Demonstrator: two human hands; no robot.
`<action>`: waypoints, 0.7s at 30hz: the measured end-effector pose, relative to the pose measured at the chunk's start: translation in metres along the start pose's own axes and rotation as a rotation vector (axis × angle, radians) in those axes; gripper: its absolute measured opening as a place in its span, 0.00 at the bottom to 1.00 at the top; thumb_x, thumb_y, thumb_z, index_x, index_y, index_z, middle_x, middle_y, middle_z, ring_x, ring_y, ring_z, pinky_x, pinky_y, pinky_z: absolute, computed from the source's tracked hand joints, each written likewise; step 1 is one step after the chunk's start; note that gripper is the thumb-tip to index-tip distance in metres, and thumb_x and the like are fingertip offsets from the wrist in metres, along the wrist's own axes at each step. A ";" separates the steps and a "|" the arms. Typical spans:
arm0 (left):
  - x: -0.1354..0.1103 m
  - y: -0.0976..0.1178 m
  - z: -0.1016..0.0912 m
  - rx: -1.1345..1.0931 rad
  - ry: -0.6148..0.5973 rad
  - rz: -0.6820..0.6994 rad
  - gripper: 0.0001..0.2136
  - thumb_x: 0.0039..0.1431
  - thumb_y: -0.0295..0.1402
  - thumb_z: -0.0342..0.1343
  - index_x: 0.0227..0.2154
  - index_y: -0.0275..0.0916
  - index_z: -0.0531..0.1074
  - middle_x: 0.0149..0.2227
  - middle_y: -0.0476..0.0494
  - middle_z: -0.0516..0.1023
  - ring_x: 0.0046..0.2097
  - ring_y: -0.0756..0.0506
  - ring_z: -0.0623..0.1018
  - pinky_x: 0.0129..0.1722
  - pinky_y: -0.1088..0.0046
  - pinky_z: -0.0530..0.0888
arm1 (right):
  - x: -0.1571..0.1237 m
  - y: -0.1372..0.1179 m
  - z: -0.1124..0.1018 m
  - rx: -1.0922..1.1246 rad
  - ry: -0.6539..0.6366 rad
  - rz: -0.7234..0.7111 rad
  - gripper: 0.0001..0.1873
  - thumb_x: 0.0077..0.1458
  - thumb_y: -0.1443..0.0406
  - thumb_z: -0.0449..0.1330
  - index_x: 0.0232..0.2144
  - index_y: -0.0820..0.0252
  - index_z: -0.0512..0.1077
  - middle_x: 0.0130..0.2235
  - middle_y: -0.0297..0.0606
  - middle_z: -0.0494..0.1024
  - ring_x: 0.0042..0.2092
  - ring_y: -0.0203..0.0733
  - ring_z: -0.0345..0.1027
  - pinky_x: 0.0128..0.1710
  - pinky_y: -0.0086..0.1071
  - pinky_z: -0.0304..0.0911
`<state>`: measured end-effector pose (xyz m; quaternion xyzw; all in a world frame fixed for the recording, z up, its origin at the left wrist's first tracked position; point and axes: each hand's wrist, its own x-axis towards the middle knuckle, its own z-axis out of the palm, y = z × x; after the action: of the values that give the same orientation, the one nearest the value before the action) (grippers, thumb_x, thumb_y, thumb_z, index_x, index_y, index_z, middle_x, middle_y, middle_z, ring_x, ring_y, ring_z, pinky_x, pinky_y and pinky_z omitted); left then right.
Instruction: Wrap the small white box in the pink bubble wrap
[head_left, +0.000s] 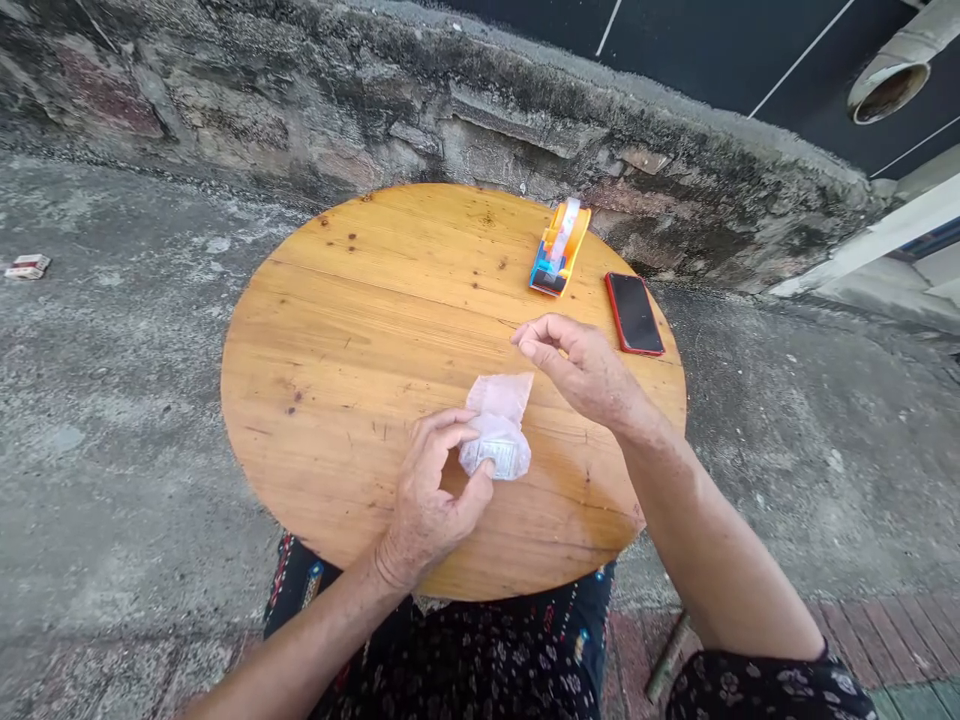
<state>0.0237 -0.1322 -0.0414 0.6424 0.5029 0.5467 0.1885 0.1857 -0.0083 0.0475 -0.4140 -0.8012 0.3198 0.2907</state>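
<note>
A small item wrapped in pinkish translucent bubble wrap lies on the round wooden table, with a flap of the wrap stretched out on its far side. What is inside shows only as a pale rectangular shape. My left hand grips the bundle from its left, thumb on the near side and fingers on the far side. Up and to the right, my right hand hovers over the table with thumb and fingertips brought together in a pinch. Whether something thin sits between those fingertips is too small to make out.
A yellow and blue tape dispenser with a roll of tape stands near the table's far right edge. Beside it lies a phone in a red case. Behind the table runs a stone wall; a small box lies on the ground at left.
</note>
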 end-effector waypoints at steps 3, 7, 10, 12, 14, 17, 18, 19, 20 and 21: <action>0.001 0.000 0.000 0.033 -0.035 -0.006 0.16 0.53 0.27 0.56 0.46 0.40 0.66 0.48 0.40 0.72 0.51 0.41 0.72 0.52 0.58 0.70 | 0.007 0.003 -0.005 -0.035 -0.018 0.005 0.08 0.59 0.63 0.54 0.28 0.58 0.66 0.33 0.36 0.75 0.38 0.40 0.67 0.39 0.35 0.61; 0.003 0.001 0.001 0.071 -0.048 -0.005 0.16 0.54 0.27 0.55 0.47 0.40 0.67 0.45 0.41 0.73 0.49 0.42 0.72 0.50 0.60 0.71 | 0.015 0.009 -0.008 -0.074 -0.047 0.013 0.08 0.59 0.63 0.54 0.28 0.58 0.67 0.34 0.36 0.75 0.38 0.40 0.66 0.38 0.35 0.60; 0.003 0.002 0.001 0.066 -0.057 0.008 0.13 0.54 0.25 0.55 0.44 0.40 0.69 0.45 0.41 0.73 0.48 0.42 0.73 0.49 0.60 0.72 | 0.021 0.015 -0.008 -0.084 -0.062 0.026 0.08 0.58 0.63 0.55 0.28 0.58 0.69 0.34 0.35 0.75 0.37 0.39 0.66 0.39 0.35 0.60; 0.003 0.002 0.000 0.053 -0.061 0.007 0.12 0.53 0.25 0.55 0.41 0.39 0.70 0.45 0.41 0.73 0.48 0.42 0.73 0.49 0.61 0.72 | 0.024 0.019 -0.008 -0.068 -0.071 0.045 0.08 0.58 0.63 0.55 0.29 0.58 0.70 0.33 0.35 0.75 0.37 0.39 0.66 0.39 0.35 0.60; 0.003 0.002 0.000 0.037 -0.063 0.004 0.11 0.53 0.24 0.55 0.40 0.39 0.70 0.45 0.41 0.73 0.48 0.43 0.73 0.48 0.61 0.72 | 0.027 0.023 -0.008 -0.052 -0.077 0.070 0.07 0.57 0.64 0.56 0.29 0.59 0.71 0.33 0.36 0.75 0.36 0.39 0.66 0.39 0.35 0.60; 0.004 0.002 0.001 0.016 -0.058 0.014 0.11 0.52 0.23 0.56 0.40 0.39 0.70 0.45 0.40 0.72 0.48 0.43 0.73 0.48 0.62 0.72 | 0.031 0.028 -0.008 -0.052 -0.066 0.101 0.07 0.56 0.64 0.56 0.28 0.59 0.71 0.32 0.36 0.75 0.36 0.40 0.66 0.39 0.36 0.60; 0.004 0.002 0.001 0.013 -0.056 0.019 0.12 0.52 0.22 0.56 0.40 0.39 0.70 0.45 0.40 0.72 0.48 0.43 0.73 0.48 0.62 0.72 | 0.032 0.029 -0.007 -0.054 -0.060 0.107 0.07 0.55 0.64 0.57 0.28 0.60 0.71 0.32 0.36 0.75 0.36 0.40 0.66 0.39 0.36 0.60; 0.004 0.002 0.001 0.010 -0.054 0.024 0.12 0.52 0.22 0.56 0.39 0.39 0.70 0.45 0.41 0.72 0.48 0.43 0.73 0.48 0.62 0.72 | 0.032 0.030 -0.007 -0.057 -0.054 0.112 0.07 0.55 0.64 0.57 0.27 0.60 0.71 0.32 0.36 0.75 0.36 0.40 0.66 0.39 0.36 0.60; 0.004 0.002 0.001 0.007 -0.052 0.029 0.12 0.52 0.22 0.56 0.39 0.39 0.70 0.45 0.41 0.72 0.48 0.43 0.73 0.48 0.62 0.72 | 0.033 0.031 -0.007 -0.060 -0.048 0.114 0.07 0.55 0.65 0.57 0.27 0.60 0.71 0.32 0.36 0.75 0.36 0.39 0.66 0.39 0.35 0.60; 0.004 0.003 0.001 0.005 -0.051 0.033 0.12 0.52 0.21 0.55 0.39 0.39 0.70 0.45 0.41 0.72 0.48 0.43 0.73 0.49 0.61 0.72 | 0.033 0.032 -0.007 -0.063 -0.042 0.113 0.07 0.55 0.65 0.57 0.27 0.60 0.71 0.31 0.35 0.75 0.36 0.39 0.66 0.38 0.35 0.60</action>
<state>0.0258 -0.1291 -0.0376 0.6647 0.4887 0.5320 0.1906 0.1898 0.0358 0.0341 -0.4608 -0.7921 0.3189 0.2419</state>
